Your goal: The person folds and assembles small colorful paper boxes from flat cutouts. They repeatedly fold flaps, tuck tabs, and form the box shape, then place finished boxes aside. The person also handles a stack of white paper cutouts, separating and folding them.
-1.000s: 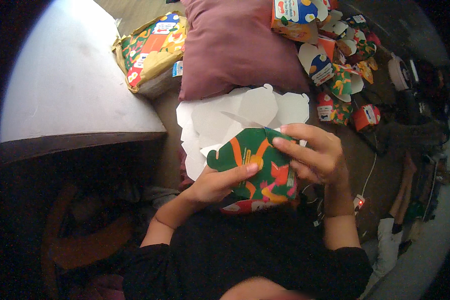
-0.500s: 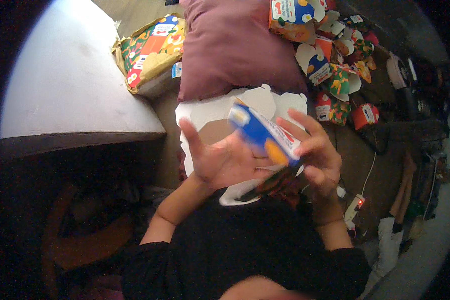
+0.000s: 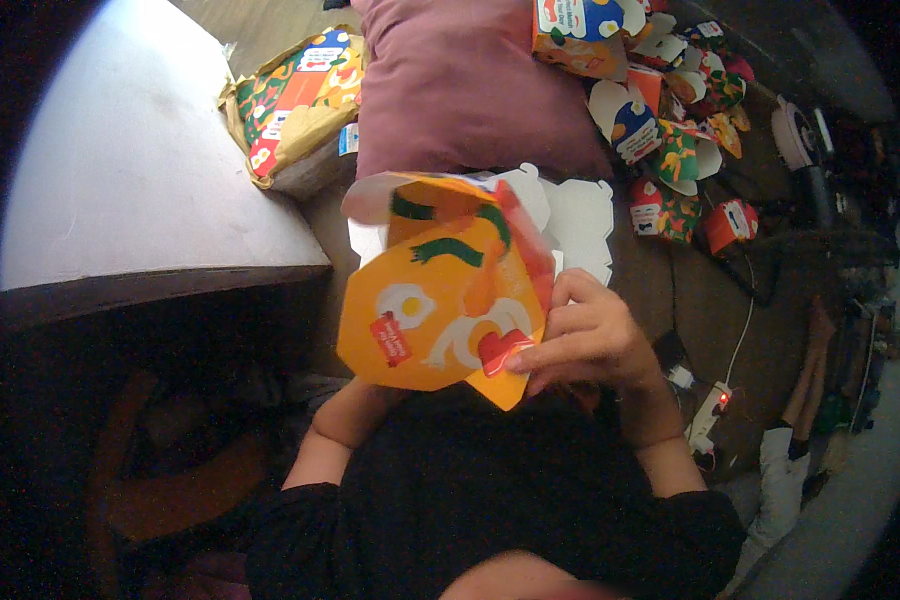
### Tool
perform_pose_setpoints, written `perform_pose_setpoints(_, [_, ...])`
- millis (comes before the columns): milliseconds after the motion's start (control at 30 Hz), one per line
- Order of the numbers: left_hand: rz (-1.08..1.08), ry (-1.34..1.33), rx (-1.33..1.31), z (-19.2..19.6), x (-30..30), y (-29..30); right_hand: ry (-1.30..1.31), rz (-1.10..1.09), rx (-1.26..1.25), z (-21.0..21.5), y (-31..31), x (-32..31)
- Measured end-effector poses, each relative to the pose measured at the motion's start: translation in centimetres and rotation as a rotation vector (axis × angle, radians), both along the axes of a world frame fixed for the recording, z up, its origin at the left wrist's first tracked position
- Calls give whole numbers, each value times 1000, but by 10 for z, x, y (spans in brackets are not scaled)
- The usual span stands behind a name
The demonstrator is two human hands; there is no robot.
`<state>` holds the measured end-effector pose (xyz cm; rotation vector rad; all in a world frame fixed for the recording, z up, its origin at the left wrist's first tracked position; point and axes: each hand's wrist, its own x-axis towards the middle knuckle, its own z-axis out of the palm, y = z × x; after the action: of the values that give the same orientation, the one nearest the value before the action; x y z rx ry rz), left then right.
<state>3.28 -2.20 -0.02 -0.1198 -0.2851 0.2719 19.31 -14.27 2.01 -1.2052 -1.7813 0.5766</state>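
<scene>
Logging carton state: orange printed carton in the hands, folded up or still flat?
Cannot tell for sure: orange carton shows one broad printed face, right hand gripping its edge.

The person wears a black top with short sleeves — the dark cloth ends above the elbows, leaving both forearms bare. The right hand (image 3: 585, 335) is bare too — no glove, ring or watch shows on it.

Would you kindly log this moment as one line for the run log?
right hand: grips orange printed carton | left hand: hidden behind carton | behind: white flat cartons, pink cushion
</scene>
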Motion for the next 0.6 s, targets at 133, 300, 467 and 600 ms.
perform_pose_setpoints(133, [77,44,16,-10,0,4,52,-171,105,-6,2,-5])
perform_pose_setpoints(300, [182,351,387,0,-10,14,214,-400,-36,-5,3,-9])
perform_pose_setpoints(467, [-94,985,1054,31,-27,7,260,-528,-118,-8,6,-15])
perform_pose_setpoints(600, [-101,1077,998,34,-26,2,300,-622,-133,-15,8,-19])
